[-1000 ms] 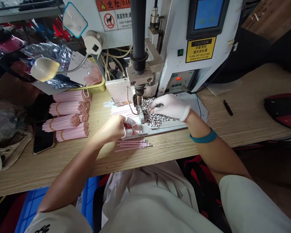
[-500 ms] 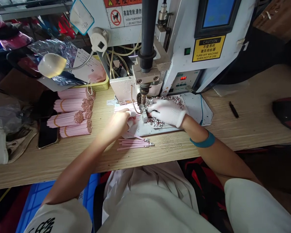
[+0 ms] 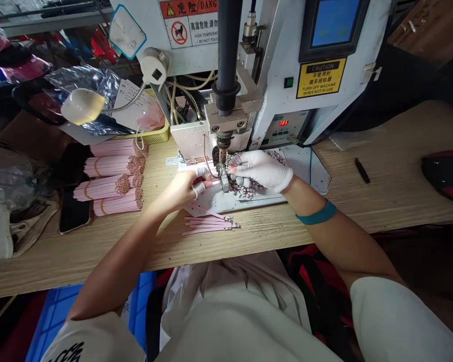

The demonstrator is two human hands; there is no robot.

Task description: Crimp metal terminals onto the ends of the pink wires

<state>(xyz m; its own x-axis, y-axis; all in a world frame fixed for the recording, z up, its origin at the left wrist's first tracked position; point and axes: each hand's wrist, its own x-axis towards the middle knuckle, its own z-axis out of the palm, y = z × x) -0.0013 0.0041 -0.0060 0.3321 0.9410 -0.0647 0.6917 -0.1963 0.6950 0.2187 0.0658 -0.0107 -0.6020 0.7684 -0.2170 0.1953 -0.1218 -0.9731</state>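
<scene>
My left hand (image 3: 191,187), with white covers on the thumb and finger, is closed in a pinch on a thin pink strip (image 3: 215,182) beside a small metal block (image 3: 224,182). That block sits right under the machine's soldering head (image 3: 223,143). In a white glove, my right hand (image 3: 262,172) is on the block's other side, its fingertips pinched together close to the head; anything between them is too small to make out. Under it lies a pile of tiny white-and-dark parts (image 3: 245,192). Several pink strips (image 3: 207,224) with small pale ends lie in front of the white base plate (image 3: 219,205).
Banded bundles of pink strips (image 3: 107,188) are stacked at left, beside a phone (image 3: 74,213) and a yellow basket (image 3: 158,134). A small lamp (image 3: 82,106) leans over them. At right are a black pen (image 3: 362,171) and a dark red-and-black object (image 3: 445,176).
My left hand has shifted slightly left and turned, so its covered thumb and finger show more clearly. My right hand's fingers have lifted and curled near the head. The red display reading differs.
</scene>
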